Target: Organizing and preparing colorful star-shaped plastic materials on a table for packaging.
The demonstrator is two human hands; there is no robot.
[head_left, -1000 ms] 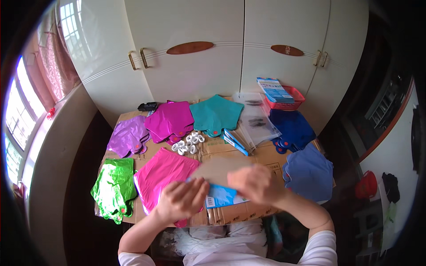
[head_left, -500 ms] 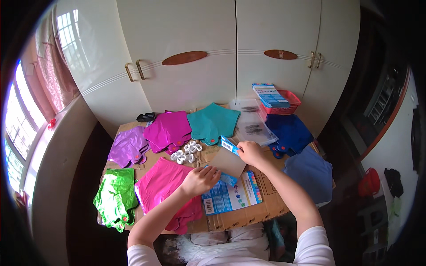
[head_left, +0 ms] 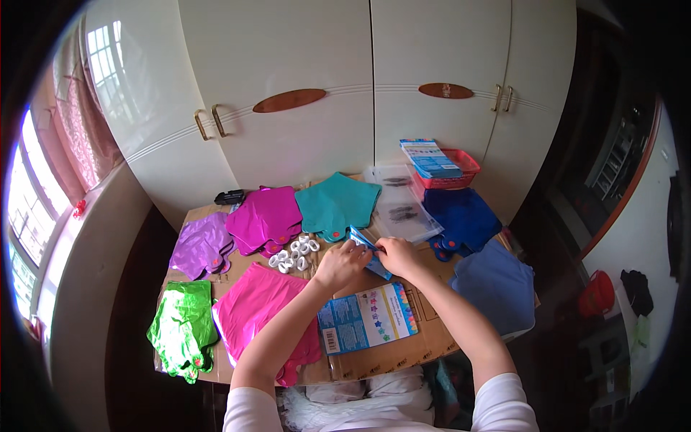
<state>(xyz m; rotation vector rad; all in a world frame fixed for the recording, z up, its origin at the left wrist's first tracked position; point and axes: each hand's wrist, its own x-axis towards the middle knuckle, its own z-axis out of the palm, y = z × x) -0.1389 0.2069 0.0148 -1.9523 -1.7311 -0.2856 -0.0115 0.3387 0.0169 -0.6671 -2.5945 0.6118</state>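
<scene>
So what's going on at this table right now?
A person sits at a cardboard-covered table, and both hands meet on a small blue packet: left hand at one end, right hand at the other. Flat foil balloons lie spread around: green, pink, purple, magenta, teal and blue. A printed card lies under the forearms, white rings beside the left hand.

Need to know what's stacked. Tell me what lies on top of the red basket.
A blue printed packet lies flat across the red basket, covering most of its opening. Whatever is inside the basket beneath it is hidden.
</scene>
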